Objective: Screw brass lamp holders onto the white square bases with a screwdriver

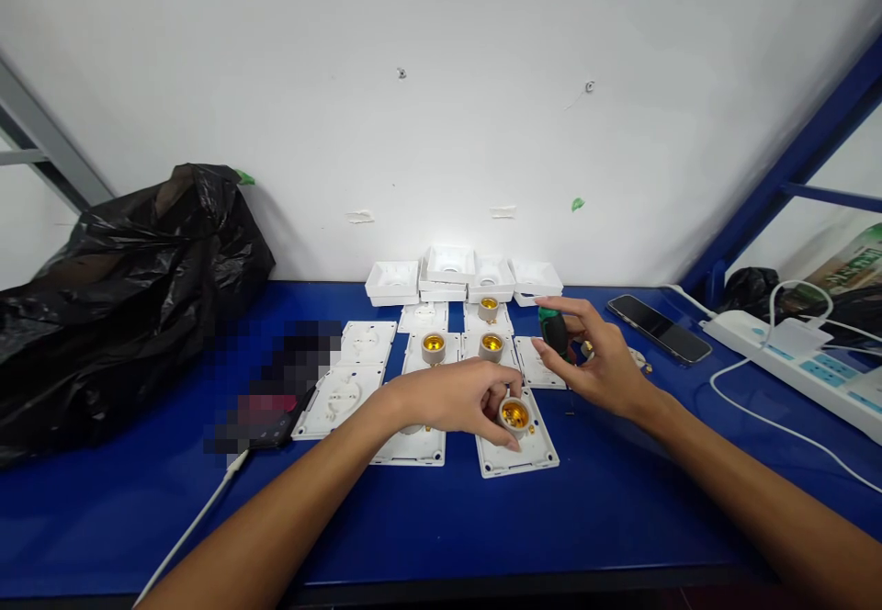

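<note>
Near the middle of the blue worktop [606, 500], left hand [455, 399] pinching a lamp socket [514, 414] between thumb and fingers, seating it on a white plate [530, 452]. Just beside it, right hand [599, 362] curling loosely around a green-handled screwdriver [553, 333], fingers half open. Lying toward the back edge, more white plates [365, 342] and a phone [658, 327].

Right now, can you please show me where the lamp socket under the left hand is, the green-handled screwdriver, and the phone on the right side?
lamp socket [514, 415], head view, on its brass inside.
green-handled screwdriver [551, 328], head view, on the handle.
phone [658, 327], head view, on the dark screen.
</note>
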The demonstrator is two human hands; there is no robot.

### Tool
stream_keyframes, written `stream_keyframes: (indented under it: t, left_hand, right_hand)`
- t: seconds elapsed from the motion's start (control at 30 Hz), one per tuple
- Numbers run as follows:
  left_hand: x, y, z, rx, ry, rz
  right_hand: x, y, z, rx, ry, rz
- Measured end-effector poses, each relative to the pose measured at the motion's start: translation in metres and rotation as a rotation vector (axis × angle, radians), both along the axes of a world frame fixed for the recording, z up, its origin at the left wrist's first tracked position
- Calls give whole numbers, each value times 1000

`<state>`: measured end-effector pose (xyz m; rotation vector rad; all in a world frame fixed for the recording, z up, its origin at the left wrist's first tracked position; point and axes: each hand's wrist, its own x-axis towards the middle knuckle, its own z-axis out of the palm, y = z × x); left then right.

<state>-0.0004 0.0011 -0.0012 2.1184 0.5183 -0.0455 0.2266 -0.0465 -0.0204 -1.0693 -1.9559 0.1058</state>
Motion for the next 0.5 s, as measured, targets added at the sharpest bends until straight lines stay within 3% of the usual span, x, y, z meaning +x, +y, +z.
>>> stream_keyframes:
  t: [0.13, 0.27, 0.5]
  left_hand:
    - [0, 0, 1, 0, 4, 11]
    - [-1, 0, -2, -54, -23, 16]
    - [0, 2, 4, -90, -117, 83]
  right_hand:
    - [1, -1, 0, 13, 29, -11]
    - [0, -2, 3, 35, 191, -59]
    - [-12, -1, 13, -158, 624, -38]
